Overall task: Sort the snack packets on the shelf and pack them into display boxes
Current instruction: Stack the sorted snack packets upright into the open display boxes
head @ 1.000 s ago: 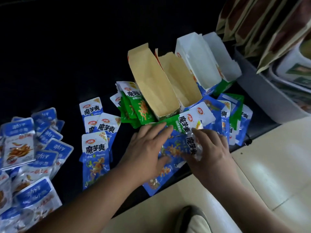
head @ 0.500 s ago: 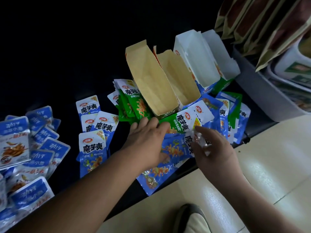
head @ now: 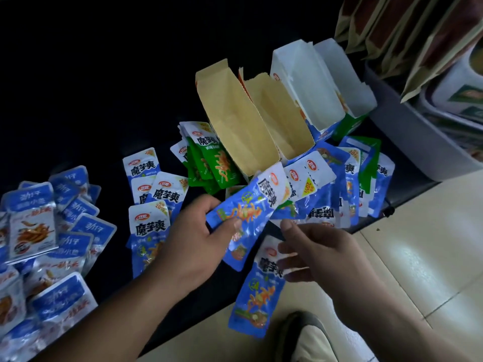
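- Dark shelf (head: pixel 104 100) fills most of the view, with pale floor tiles (head: pixel 418 257) at the lower right.
- Left hand (head: pixel 193 241) grips a blue packet (head: pixel 251 205) by its lower end, thumb on top and fingers curled under it. The packet is raised and slants toward the boxes.
- More blue foil shows beneath that packet, against the same hand.
- Right hand (head: pixel 326 254) sits just beside it, fingers loosely bent. They touch the top of a second packet (head: pixel 257 296).
- I cannot tell whether this hand pinches the second packet or only touches it.
- The second packet lies across the shelf edge, its lower half over the floor.
- Two brown boxes (head: pixel 235 121) stand open at mid-shelf, tilted, showing bare insides.
- Two white boxes (head: pixel 305 82) stand open just right of them, touching.
- Green packets (head: pixel 209 158) lean against the left brown box.
- A blue pile (head: pixel 350 178) lies in front of the boxes, right of the raised packet.
- Four more blue packets (head: pixel 149 165) lie left of the left hand.
- Fish packets (head: pixel 34 226) lie heaped at the far left, well apart from the boxes.
- A grey bin (head: pixel 407 142) stands at the right, with brown bags (head: pixel 392 30) above it.
- A shoe (head: pixel 311 338) shows on the floor at the bottom.
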Tool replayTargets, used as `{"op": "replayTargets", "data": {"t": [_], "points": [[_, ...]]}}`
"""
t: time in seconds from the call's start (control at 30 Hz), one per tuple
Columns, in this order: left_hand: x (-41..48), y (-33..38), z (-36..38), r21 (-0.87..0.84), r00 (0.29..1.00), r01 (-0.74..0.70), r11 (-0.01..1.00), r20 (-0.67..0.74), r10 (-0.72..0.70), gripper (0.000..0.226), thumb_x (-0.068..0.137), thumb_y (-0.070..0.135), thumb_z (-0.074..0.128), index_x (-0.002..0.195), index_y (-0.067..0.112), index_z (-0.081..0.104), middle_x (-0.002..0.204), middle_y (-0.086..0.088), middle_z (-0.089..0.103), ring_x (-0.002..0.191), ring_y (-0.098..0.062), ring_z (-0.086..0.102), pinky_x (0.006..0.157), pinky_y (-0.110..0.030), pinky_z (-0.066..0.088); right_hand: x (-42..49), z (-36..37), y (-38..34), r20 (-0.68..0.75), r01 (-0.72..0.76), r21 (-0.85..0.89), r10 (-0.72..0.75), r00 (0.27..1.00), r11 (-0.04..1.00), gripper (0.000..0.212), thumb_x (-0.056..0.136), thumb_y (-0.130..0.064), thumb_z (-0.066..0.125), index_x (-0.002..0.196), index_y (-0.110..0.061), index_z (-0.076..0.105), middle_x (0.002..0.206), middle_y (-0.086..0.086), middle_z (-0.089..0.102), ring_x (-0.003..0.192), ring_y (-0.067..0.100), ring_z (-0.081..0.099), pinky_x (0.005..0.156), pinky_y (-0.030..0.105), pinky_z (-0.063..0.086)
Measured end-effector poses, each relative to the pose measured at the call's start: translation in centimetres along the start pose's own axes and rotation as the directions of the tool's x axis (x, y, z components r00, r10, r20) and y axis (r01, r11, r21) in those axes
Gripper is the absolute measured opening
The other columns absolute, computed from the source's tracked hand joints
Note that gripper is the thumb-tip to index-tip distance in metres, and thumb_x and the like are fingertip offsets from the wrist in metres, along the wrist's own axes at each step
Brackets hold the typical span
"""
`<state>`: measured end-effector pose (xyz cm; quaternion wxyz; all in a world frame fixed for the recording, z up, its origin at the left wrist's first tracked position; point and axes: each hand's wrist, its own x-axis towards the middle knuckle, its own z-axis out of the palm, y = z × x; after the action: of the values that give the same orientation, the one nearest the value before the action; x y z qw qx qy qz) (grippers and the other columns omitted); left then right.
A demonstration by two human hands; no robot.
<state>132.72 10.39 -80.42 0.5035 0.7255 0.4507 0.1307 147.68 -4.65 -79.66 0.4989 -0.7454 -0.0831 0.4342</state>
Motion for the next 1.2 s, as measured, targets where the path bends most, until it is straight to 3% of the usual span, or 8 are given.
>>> {"op": "replayTargets", "data": {"t": [0.13,0.23,0.33,0.47,0.6,0.9,1.07,1.2], "points": [[-0.4,-1.1,0.5,-0.107,0.993,0.076,0.991,-0.088,-0.085,0.016,0.091,0.027,0.078,0.091,0.023,0.062,0.079,0.002,0.074,0.071,-0.019,0.072,0.065,-0.039,0.058,1.6,1.0,3.7,-0.008,0.226,-0.581,-0.282,0.959,0.782,0.049,0.069,-0.029,0.093,0.113,-0.026,0.071,0.102,-0.010,0.064,0.087,0.015,0.068,0.076,0.019,0.054],[-1.1,-2.2,0.5,-0.162,0.989,0.134,0.978,-0.048,-0.143,0.020,0.091,0.020,0.079,0.098,0.027,0.062,0.086,0.005,0.077,0.077,-0.013,0.076,0.073,-0.048,0.063,2.0,1.1,6.8,0.165,0.468,-0.700,-0.515,0.841,0.540,0.055,0.061,-0.029,0.098,0.109,-0.022,0.073,0.105,-0.005,0.054,0.090,0.026,0.062,0.075,0.037,0.056],[-2.1,-3.9,0.7,-0.135,0.988,0.135,0.982,-0.061,-0.144,0.022,0.091,0.019,0.079,0.101,0.028,0.062,0.088,0.009,0.077,0.078,-0.009,0.075,0.073,-0.039,0.061,2.0,-0.2,6.9,0.090,0.431,-0.749,-0.566,0.819,0.503,0.043,0.063,-0.056,0.089,0.089,-0.029,0.068,0.093,-0.010,0.055,0.085,0.017,0.059,0.064,0.031,0.050],[-2.8,-5.8,0.6,0.032,0.994,0.076,0.997,-0.077,-0.073,0.036,0.091,0.024,0.079,0.120,0.036,0.061,0.098,0.021,0.075,0.087,0.000,0.072,0.079,-0.035,0.060,0.3,0.0,6.6,-0.012,0.252,-0.757,-0.398,0.918,0.603,0.038,0.073,-0.067,0.071,0.068,-0.032,0.060,0.068,-0.013,0.058,0.066,0.005,0.059,0.054,0.029,0.045],[-3.3,-5.9,1.3,0.222,0.999,0.008,0.975,-0.053,0.004,0.037,0.094,0.033,0.073,0.126,0.037,0.057,0.102,0.017,0.072,0.084,-0.005,0.067,0.068,-0.028,0.050,1.4,-0.2,11.0,0.011,0.124,-0.766,-0.179,0.984,0.630,0.026,0.079,-0.056,0.077,0.087,-0.033,0.070,0.086,-0.013,0.062,0.079,0.010,0.063,0.067,0.028,0.049],[-3.8,-6.7,1.1,0.110,0.999,-0.005,0.994,-0.043,0.010,0.035,0.094,0.026,0.075,0.123,0.033,0.058,0.097,0.023,0.071,0.088,0.011,0.065,0.069,-0.003,0.044,5.0,-1.4,15.6,-0.071,-0.012,-0.785,-0.071,0.995,0.619,0.035,0.071,-0.058,0.084,0.084,-0.029,0.070,0.091,-0.006,0.055,0.086,0.019,0.057,0.069,0.027,0.041],[-3.8,-6.6,1.1,0.110,1.000,0.001,0.994,-0.027,0.002,0.037,0.095,0.028,0.073,0.128,0.031,0.057,0.100,0.019,0.072,0.092,0.008,0.066,0.070,-0.005,0.046,3.4,-1.5,14.0,-0.137,-0.180,-0.408,0.135,0.981,0.895,0.026,0.076,-0.025,0.092,0.073,-0.015,0.068,0.077,0.007,0.073,0.067,0.021,0.067,0.062,0.038,0.057],[-3.8,-6.4,0.8,0.138,1.000,-0.004,0.990,0.030,0.000,0.050,0.097,0.033,0.070,0.143,0.036,0.051,0.118,0.023,0.067,0.091,0.013,0.062,0.086,-0.022,0.053,-0.8,-2.0,11.3,-0.020,-0.066,-0.310,0.063,0.998,0.948,0.010,0.089,-0.019,0.081,0.081,-0.015,0.075,0.078,0.003,0.077,0.070,0.016,0.071,0.068,0.043,0.062]]}}
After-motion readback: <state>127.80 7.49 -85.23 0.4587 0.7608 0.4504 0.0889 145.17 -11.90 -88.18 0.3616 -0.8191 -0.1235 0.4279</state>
